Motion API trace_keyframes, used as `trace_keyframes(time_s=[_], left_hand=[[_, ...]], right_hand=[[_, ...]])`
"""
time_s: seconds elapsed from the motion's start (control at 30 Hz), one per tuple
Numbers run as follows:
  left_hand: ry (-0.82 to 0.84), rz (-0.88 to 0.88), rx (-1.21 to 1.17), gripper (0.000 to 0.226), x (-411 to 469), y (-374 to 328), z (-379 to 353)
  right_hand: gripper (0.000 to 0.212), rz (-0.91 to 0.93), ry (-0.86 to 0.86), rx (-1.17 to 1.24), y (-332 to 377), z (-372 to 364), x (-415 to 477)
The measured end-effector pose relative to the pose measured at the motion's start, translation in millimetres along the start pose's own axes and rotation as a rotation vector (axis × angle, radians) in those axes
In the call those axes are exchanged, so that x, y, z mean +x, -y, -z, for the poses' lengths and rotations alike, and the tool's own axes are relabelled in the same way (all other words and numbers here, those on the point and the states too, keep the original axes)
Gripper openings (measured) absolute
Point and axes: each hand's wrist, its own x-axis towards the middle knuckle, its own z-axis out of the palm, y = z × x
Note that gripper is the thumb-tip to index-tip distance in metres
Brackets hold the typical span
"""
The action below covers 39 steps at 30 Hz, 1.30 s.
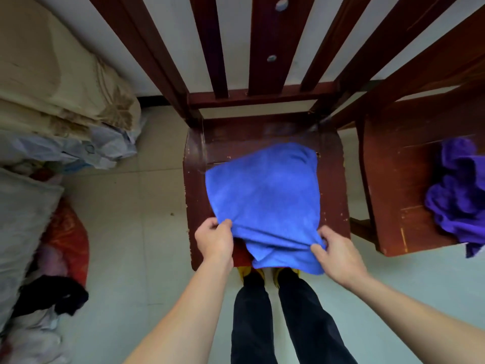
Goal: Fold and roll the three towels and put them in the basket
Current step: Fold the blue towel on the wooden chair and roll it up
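Note:
A blue towel (265,195) lies spread on the seat of a dark red wooden chair (195,179), its near edge hanging over the front of the seat. My left hand (214,239) pinches the towel's near left corner. My right hand (338,254) grips a fold of the near right edge. A crumpled purple towel (459,195) lies in a heap on a second wooden chair (388,185) to the right. No basket is in view.
Bags, sacks and piled cloth (52,143) crowd the floor along the left wall, with a red bag (67,240) and black cloth (52,295) nearer. My legs and yellow shoes (267,274) stand at the chair's front. Tiled floor (147,232) lies between.

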Motion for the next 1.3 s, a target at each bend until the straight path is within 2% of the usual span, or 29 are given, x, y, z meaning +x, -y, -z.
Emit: trace_keyframes(time_s=[0.07, 0.1, 0.17, 0.23, 0.3, 0.33, 0.43, 0.53, 0.63, 0.7, 0.77, 0.83, 0.9, 0.97, 1.03, 1.1, 1.17, 1.23, 1.3], left_hand=[[-0.015, 0.054, 0.057, 0.026, -1.1, 9.1, 13.2], [-0.006, 0.069, 0.066, 0.023, -0.1, 9.9, 17.4], [0.003, 0.079, 0.047, 0.018, 9.3, 5.9, 20.4], [0.019, 0.067, -0.011, 0.014, 22.3, -7.8, 17.6], [0.048, 0.047, -0.035, 0.018, 32.5, -22.5, 9.7], [0.068, 0.037, -0.037, 0.019, 35.4, -29.5, 4.3], [0.128, -0.04, -0.091, 0.02, 33.2, -53.2, -8.8], [0.055, -0.168, -0.14, 0.028, 28.2, -77.4, -6.4], [0.019, -0.227, -0.139, 0.031, 26.1, -88.0, 0.3], [0.053, -0.268, -0.093, 0.032, 24.0, -88.5, -1.8], [0.108, -0.292, -0.038, 0.029, 23.7, -88.3, -8.9], [0.156, -0.279, 0.03, 0.021, 26.8, -90.3, -17.5], [0.26, -0.182, 0.064, 0.013, 31.2, -89.9, -21.4], [0.335, -0.06, 0.124, 0.026, 35.8, -78.2, -21.5], [0.306, -0.035, 0.189, 0.043, 34.9, -57.6, -22.5], [0.259, -0.064, 0.196, 0.052, 28.2, -36.9, -21.3], [0.279, -0.075, 0.172, 0.059, 20.0, -23.3, -18.3], [0.317, -0.09, 0.218, 0.059, 14.1, -13.5, -13.5], [0.309, -0.112, 0.245, 0.05, 10.6, -11.0, -11.1]], right_hand=[[0.01, -0.089, 0.153, -0.034, -6.9, 1.8, 0.4], [0.008, -0.11, 0.144, -0.002, -6.0, 4.6, 4.9], [0.01, -0.124, -0.013, 0.119, 4.3, 13.0, 20.7], [0.028, -0.131, -0.174, 0.276, 25.1, 24.5, 44.4], [0.047, -0.157, -0.214, 0.401, 46.2, 29.2, 73.8], [0.049, -0.165, -0.194, 0.443, 55.2, 27.5, 87.6], [0.028, -0.139, -0.159, 0.527, 77.2, 26.5, 103.7], [0.01, 0.023, -0.35, 0.496, 86.8, 48.1, 92.3], [0.011, 0.09, -0.494, 0.483, 77.5, 68.1, 74.0], [0.015, 0.034, -0.47, 0.417, 63.9, 72.1, 67.4], [0.023, -0.073, -0.355, 0.239, 49.9, 71.6, 65.1], [0.046, -0.095, -0.275, -0.024, 43.8, 74.1, 66.8], [0.066, 0.066, -0.323, -0.119, 52.1, 76.0, 74.3], [0.073, 0.246, -0.372, -0.087, 75.4, 76.1, 87.7], [0.076, 0.285, -0.26, -0.092, 98.2, 73.3, 105.3], [0.068, 0.225, -0.083, -0.184, 111.6, 66.6, 117.7], [0.041, 0.196, -0.006, -0.252, 113.5, 62.4, 118.8], [0.014, 0.234, -0.04, -0.126, 104.1, 61.2, 111.2], [0.009, 0.257, -0.164, 0.124, 87.1, 63.5, 102.6]])
